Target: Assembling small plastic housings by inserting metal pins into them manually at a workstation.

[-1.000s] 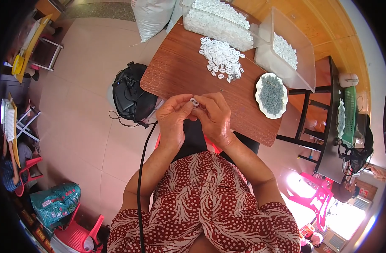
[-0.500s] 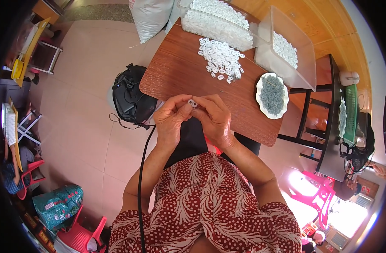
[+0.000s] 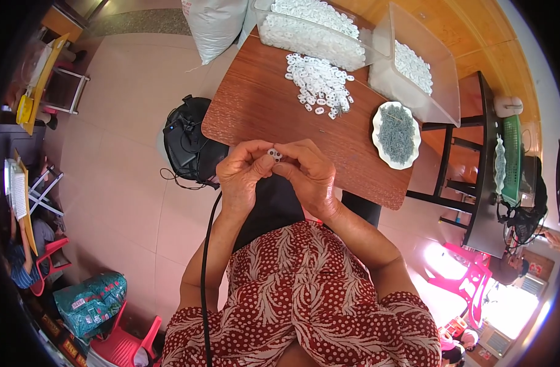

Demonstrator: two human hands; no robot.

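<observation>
Between the fingertips of both hands, just off the table's near edge, is a small white plastic piece point(image 3: 274, 154) with dark holes. My left hand point(image 3: 238, 177) pinches it with thumb and forefinger. From the other side, my right hand point(image 3: 309, 174) holds it with fingers curled in and thumb below. The fingers cover much of it, and I cannot tell whether a pin is in it. Beyond the hands lies a loose pile of small white oval pieces point(image 3: 317, 79). To the right stands a white scalloped plate point(image 3: 397, 164) of thin grey metal pins point(image 3: 394, 133).
Two clear plastic bins point(image 3: 310, 38) point(image 3: 408, 98) of white pieces stand at the back of the brown table point(image 3: 249, 101). Left of it are a black bag point(image 3: 191, 144) with a device and a white sack point(image 3: 214, 27). A black cable point(image 3: 203, 281) runs along my left forearm.
Both hands have shifted slightly left and down with the white piece. The piece has turned a little between the fingers, showing its holes differently. The view has moved slightly.
</observation>
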